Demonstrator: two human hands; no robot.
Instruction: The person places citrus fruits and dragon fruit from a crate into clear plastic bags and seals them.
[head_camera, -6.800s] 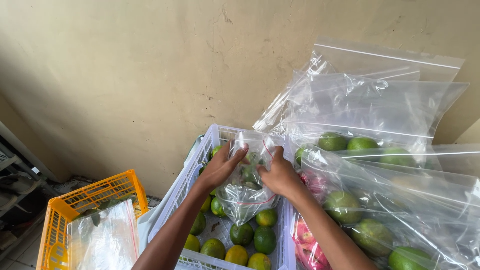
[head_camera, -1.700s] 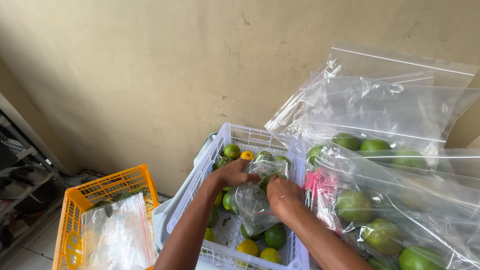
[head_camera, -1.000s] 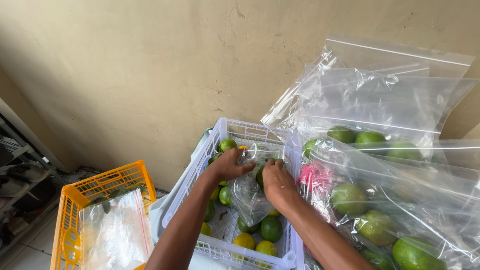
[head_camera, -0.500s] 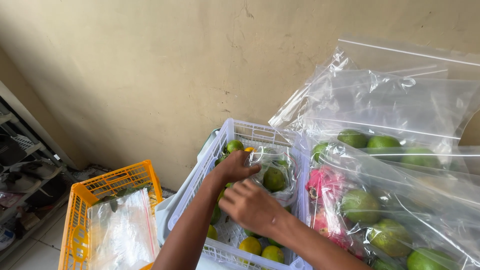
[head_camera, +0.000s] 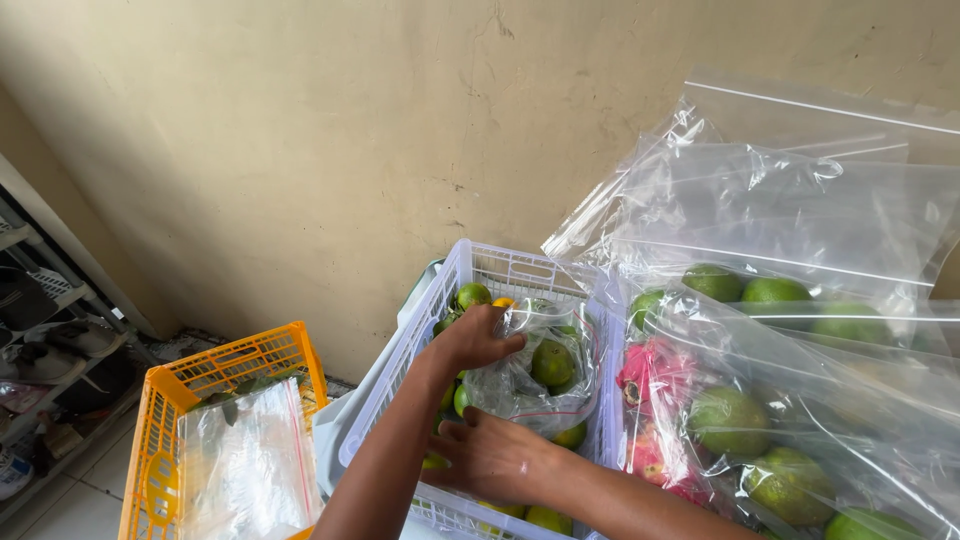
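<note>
My left hand (head_camera: 474, 338) grips the top edge of a small clear plastic bag (head_camera: 535, 375) with a few green citrus fruits inside, held over the white crate (head_camera: 458, 283). My right hand (head_camera: 488, 458) reaches down into the crate below the bag, among loose green and yellow citrus fruits (head_camera: 472, 296); whether its fingers hold a fruit is hidden. The crate stands against a beige wall.
Large clear zip bags (head_camera: 790, 215) of big green fruits (head_camera: 727, 421) and pink dragon fruit (head_camera: 650, 367) lie at the right. An orange crate (head_camera: 165, 400) with a clear bag (head_camera: 245, 462) in it stands at the left. A shelf (head_camera: 40, 330) is at far left.
My right hand has let go of the bag and moved down and left into the crate. My left hand keeps holding the bag's top edge, the bag now hanging lower.
</note>
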